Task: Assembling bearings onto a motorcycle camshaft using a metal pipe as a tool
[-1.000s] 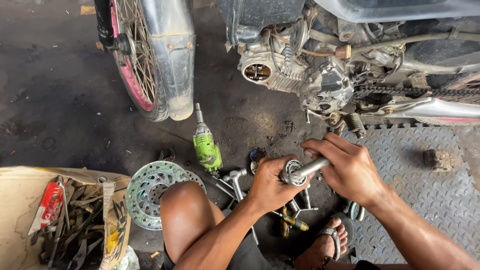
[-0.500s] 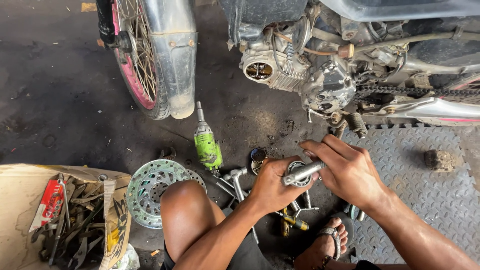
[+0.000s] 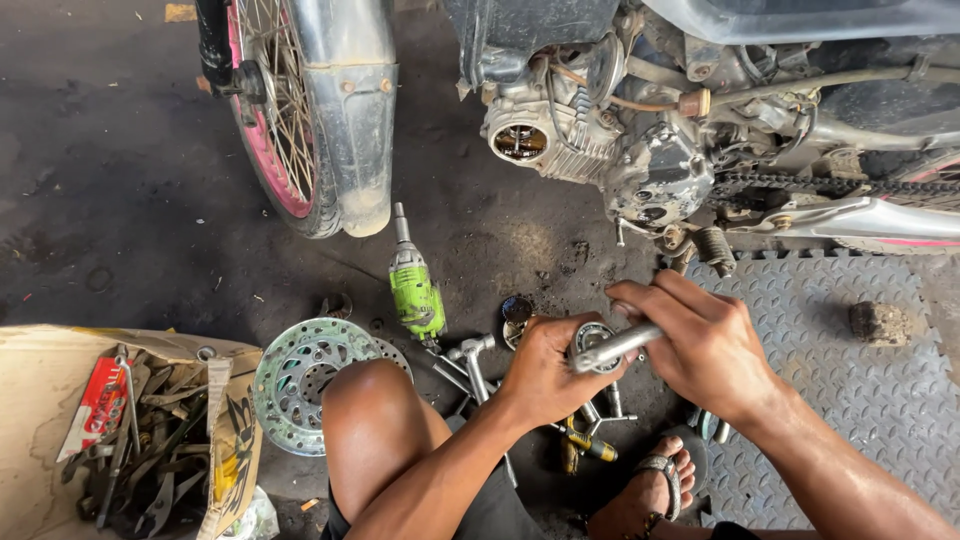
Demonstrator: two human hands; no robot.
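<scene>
Low over the oily floor (image 3: 130,180), just below the motorcycle engine (image 3: 590,140), I see my left hand (image 3: 545,375) curled shut around a round metal part (image 3: 592,340), its fingers wrapped under the rim so only the top of the ring shows. My right hand (image 3: 705,345) is closed in a firm grip on a silvery metal tool (image 3: 615,347), whose shaft lies tilted across the face of the round part and touches it. Under the two hands lie a T-shaped wrench (image 3: 472,360) and a yellow-handled tool (image 3: 585,445), both flat on the floor, near my sandalled foot (image 3: 650,490). Just left of the hands my bare knee (image 3: 375,420) rises, and beyond it a green power driver (image 3: 415,290) lies with its tip toward the spoked wheel (image 3: 275,130) and chrome mudguard (image 3: 350,110). A pale perforated brake disc (image 3: 300,380) lies flat beside the knee. At the far left stands an open cardboard box (image 3: 40,400); in it I see a heap of dark wrenches and spanners (image 3: 150,460) and a red packet (image 3: 100,405). To the right, a grey studded mat (image 3: 850,400) carries a small brownish lump (image 3: 880,322), well apart from my hands. The drive chain (image 3: 830,187) runs along the motorcycle above it.
</scene>
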